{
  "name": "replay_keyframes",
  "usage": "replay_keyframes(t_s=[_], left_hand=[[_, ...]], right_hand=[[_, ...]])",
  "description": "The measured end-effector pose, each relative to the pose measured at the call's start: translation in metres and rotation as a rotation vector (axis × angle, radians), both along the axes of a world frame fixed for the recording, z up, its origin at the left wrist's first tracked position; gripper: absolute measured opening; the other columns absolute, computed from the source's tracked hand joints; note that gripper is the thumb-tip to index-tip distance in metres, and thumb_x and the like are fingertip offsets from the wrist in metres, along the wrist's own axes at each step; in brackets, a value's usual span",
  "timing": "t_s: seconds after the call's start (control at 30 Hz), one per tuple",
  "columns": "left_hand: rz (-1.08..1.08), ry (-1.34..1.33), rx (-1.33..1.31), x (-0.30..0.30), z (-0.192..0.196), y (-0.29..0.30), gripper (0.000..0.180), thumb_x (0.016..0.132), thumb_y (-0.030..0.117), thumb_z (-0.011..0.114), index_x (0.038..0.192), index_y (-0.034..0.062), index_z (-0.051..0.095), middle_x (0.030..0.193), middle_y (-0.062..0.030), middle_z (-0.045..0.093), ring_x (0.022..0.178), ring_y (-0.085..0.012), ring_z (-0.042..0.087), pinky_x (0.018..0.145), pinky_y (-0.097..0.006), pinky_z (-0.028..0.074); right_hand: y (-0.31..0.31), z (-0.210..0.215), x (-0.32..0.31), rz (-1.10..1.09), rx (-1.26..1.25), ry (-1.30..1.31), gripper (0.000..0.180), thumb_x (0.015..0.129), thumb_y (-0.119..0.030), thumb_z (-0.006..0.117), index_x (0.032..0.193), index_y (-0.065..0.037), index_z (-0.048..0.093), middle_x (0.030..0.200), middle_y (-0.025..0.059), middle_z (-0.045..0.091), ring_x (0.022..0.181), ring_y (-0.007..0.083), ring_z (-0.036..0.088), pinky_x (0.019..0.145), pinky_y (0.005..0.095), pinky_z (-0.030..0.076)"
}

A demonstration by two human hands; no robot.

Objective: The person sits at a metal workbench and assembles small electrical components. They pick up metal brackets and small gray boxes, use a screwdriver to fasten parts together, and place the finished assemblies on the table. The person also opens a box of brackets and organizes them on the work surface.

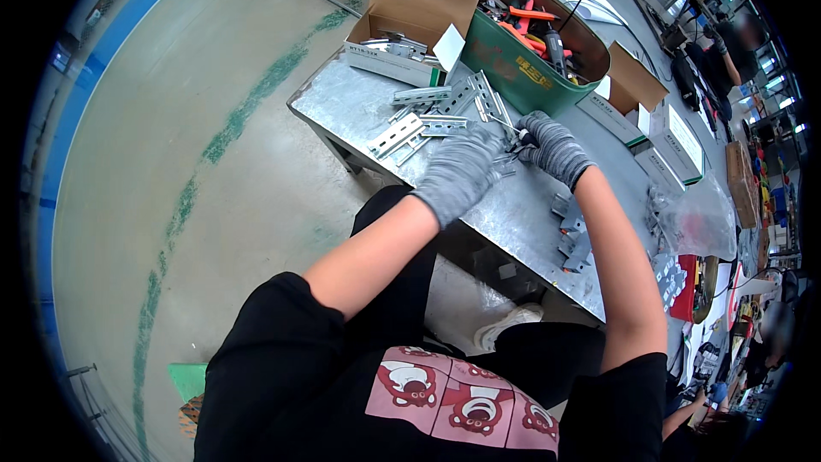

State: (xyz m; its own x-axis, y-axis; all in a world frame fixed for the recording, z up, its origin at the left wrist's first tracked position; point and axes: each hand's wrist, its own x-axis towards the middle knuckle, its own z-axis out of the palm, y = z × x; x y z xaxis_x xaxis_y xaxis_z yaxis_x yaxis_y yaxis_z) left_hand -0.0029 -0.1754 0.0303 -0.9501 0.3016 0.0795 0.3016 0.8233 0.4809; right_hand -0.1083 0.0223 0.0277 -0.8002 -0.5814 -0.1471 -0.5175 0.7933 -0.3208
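Note:
Both my hands wear grey knit gloves and meet over the metal table (535, 214). My left hand (464, 169) is smeared by motion, and its fingertips are hidden, so its grip cannot be read. Close beside it, my right hand (554, 149) is closed around a small dark-handled tool with a thin pale shaft (505, 124), which looks like a screwdriver. The shaft points toward the far left. Just beyond my left hand lies a loose pile of slotted metal rails (400, 134). Several grey blocks with small orange parts (575, 239) stand in a row nearer me, by my right forearm.
An open carton (393, 60) of metal parts sits at the table's far left corner. Behind my hands stands a green tub (505, 68) full of tools. More cartons (676, 141) and a clear plastic bag (703, 218) lie to the right. Other people work at the far right.

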Motion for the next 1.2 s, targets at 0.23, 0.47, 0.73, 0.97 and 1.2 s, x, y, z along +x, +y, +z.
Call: replay_keyframes(t_s=[0.23,0.47,0.73,0.97,1.2], left_hand=[[0.464,0.125,0.069,0.018,-0.046,-0.127,0.054,0.073,0.022,0.080,0.119,0.0016,0.059,0.112,-0.0172,0.060,0.106,-0.0332,0.057,0.097,-0.040,0.046],[0.395,0.086,0.085,0.015,-0.042,-0.147,0.043,0.080,0.023,0.072,0.117,0.0045,0.060,0.109,-0.0173,0.062,0.106,-0.0325,0.059,0.095,-0.041,0.047],[0.658,0.284,0.251,-0.010,-0.065,-0.193,0.022,0.091,0.017,0.061,0.104,-0.0006,0.066,0.099,-0.0170,0.070,0.091,-0.0294,0.068,0.083,-0.037,0.053],[0.664,0.469,-0.130,-0.030,-0.057,-0.189,0.025,0.085,0.022,0.063,0.107,0.0097,0.067,0.114,-0.0179,0.061,0.109,-0.0346,0.054,0.099,-0.044,0.041],[0.368,0.265,0.101,-0.053,-0.052,-0.139,0.033,0.085,0.030,0.069,0.107,0.0064,0.066,0.104,-0.0150,0.065,0.104,-0.0332,0.058,0.093,-0.043,0.045]], right_hand=[[0.000,-0.008,0.013,-0.006,-0.202,0.075,0.047,0.072,0.003,0.071,0.117,-0.003,0.059,0.118,0.0158,0.056,0.100,0.0326,0.059,0.091,0.0367,0.049],[0.003,-0.013,0.027,-0.197,-0.254,0.080,0.051,0.075,0.000,0.072,0.124,-0.003,0.056,0.124,0.0189,0.056,0.109,0.0366,0.058,0.095,0.0381,0.048],[-0.016,-0.026,0.049,-0.291,-0.379,0.135,0.052,0.073,0.007,0.059,0.124,-0.004,0.056,0.121,0.0212,0.056,0.113,0.0399,0.054,0.099,0.0409,0.044],[-0.033,-0.050,0.058,-0.355,-0.557,0.265,0.058,0.075,0.007,0.056,0.132,-0.002,0.050,0.132,0.0229,0.049,0.122,0.0409,0.049,0.106,0.0415,0.040],[-0.033,-0.055,0.073,-0.516,-0.692,0.192,0.052,0.082,0.006,0.055,0.133,-0.001,0.048,0.133,0.0217,0.049,0.121,0.0379,0.051,0.106,0.0384,0.041]])
